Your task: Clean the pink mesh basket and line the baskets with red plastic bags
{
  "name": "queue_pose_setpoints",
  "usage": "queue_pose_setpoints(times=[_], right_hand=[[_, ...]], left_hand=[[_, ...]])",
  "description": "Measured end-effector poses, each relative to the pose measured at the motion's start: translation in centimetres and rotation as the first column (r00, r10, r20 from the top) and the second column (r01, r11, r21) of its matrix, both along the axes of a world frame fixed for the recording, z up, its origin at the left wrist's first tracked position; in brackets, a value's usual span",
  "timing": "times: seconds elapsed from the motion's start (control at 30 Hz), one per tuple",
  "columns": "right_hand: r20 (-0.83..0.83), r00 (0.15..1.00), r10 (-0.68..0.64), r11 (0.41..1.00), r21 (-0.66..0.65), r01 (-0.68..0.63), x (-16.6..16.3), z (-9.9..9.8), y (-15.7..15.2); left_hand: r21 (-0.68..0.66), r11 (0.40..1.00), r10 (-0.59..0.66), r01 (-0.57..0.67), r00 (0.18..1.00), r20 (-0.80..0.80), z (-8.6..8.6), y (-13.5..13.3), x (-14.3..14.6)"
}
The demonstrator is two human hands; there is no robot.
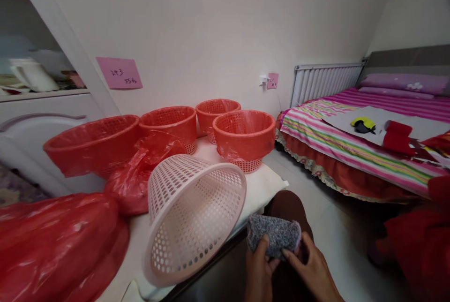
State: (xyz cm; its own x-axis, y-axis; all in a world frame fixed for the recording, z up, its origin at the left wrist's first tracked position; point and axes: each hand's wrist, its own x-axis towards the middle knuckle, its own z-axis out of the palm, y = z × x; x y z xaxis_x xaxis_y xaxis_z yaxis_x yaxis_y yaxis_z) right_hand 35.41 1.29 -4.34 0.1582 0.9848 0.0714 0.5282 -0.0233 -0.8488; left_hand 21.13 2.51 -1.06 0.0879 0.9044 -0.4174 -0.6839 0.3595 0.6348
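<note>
**A:** Both of your hands are on the grey roll (pixel 273 240), low in view above your lap. Your left hand (pixel 259 271) wraps it from below, thumb up over the near face. Your right hand (pixel 314 269) pinches the right end, where a bit of pink edge shows. Neither hand is spread; both are closed on the roll.

**B:** How should you hold it to do this well?

**A:** I'd judge the left hand should stay the anchor and the right do the fine work at the end. The roll looks soft and speckled, like a rolled cloth or a packed bundle of film, so a hard squeeze would likely flatten it and hide the loose edge. Use fingertips rather than the whole palm.

**B:** And what's around you?

**A:** Just above your hands, a pale pink basket (pixel 192 220) lies on its side on the white table (pixel 262 184), its open mouth tipped toward you. It overhangs the near edge, so mind your elbows. Behind it stand four red baskets (pixel 243 137), at least some of them lined with red bags. A loose red bag (pixel 140 175) lies crumpled to the left, and a bigger red plastic heap (pixel 59 245) fills the lower left corner.

**B:** Anything on the right?

**A:** A bed with a striped cover (pixel 351 145), well apart from your hands.
</note>
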Motion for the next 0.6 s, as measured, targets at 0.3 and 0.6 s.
queue_pose_setpoints(times=[0.3,0.6], right_hand=[[-0.179,0.979,0.097,0.985,0.161,-0.068,2.5,0.0,1.2],[-0.42,0.906,-0.054,0.997,0.024,0.071,4.7,1.1,2.4]], left_hand=[[-0.011,0.999,0.046,-0.045,0.998,0.053,0.5,0.1,-0.8],[0.106,0.994,0.003,0.0,1.0,-0.029,-0.1,0.0,-1.3]])
